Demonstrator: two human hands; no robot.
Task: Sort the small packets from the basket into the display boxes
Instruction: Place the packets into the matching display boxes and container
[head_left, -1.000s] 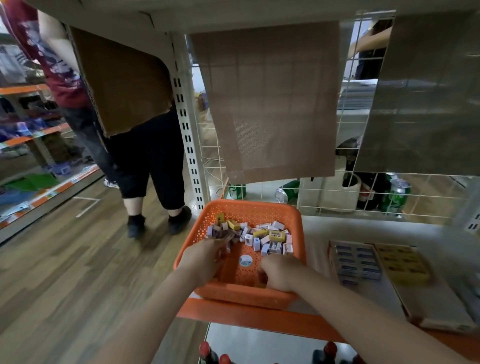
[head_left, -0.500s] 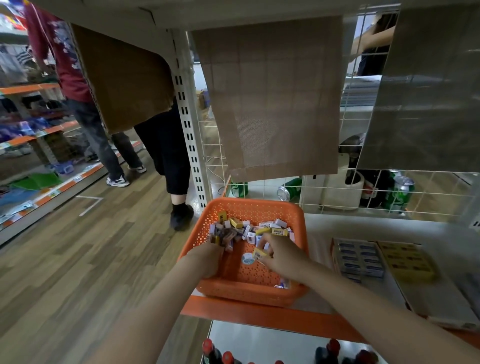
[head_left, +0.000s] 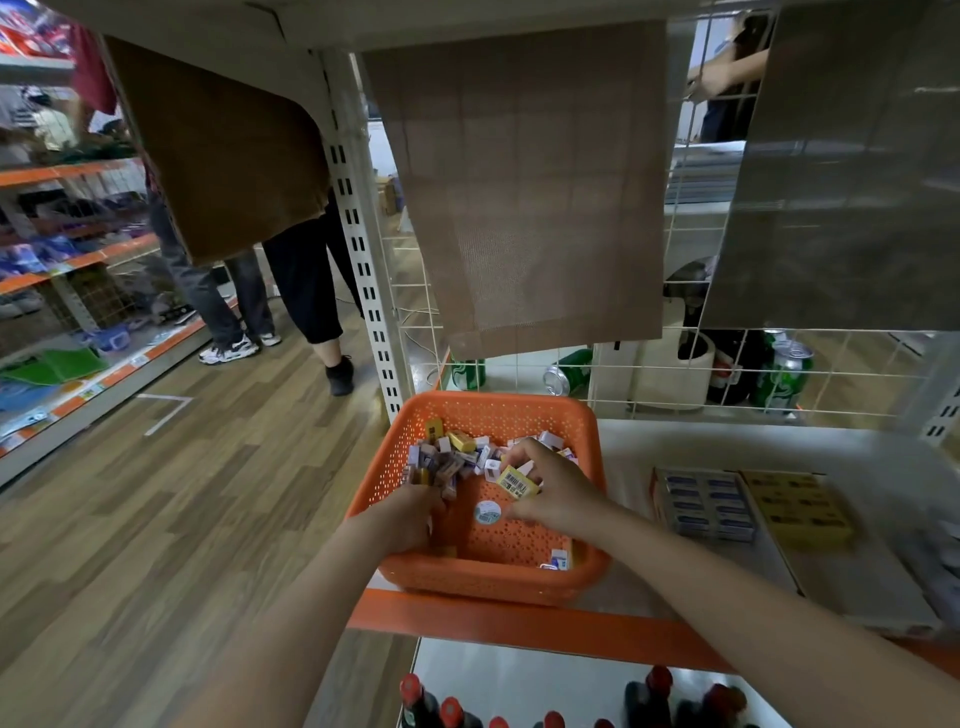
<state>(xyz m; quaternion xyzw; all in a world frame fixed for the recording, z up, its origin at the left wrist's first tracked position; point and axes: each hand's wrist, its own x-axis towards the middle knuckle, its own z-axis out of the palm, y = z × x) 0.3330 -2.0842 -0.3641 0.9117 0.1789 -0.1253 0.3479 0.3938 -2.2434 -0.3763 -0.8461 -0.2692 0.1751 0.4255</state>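
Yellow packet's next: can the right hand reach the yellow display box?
Probably yes: only the orange basket's wall and the low blue display box lie between right hand and yellow display box.

Orange basket (head_left: 498, 402), small packets (head_left: 457, 452) heaped at its far end (mixed colours), display boxes (head_left: 704, 501) beside it

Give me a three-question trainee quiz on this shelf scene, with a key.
1. True or false: the orange basket stands on the floor.
2. The right hand pinches a packet of which colour? A yellow, B green, C red.
3. Fill in: the display box of blue packets lies to the basket's ____.
Key: 1 false; 2 A; 3 right.
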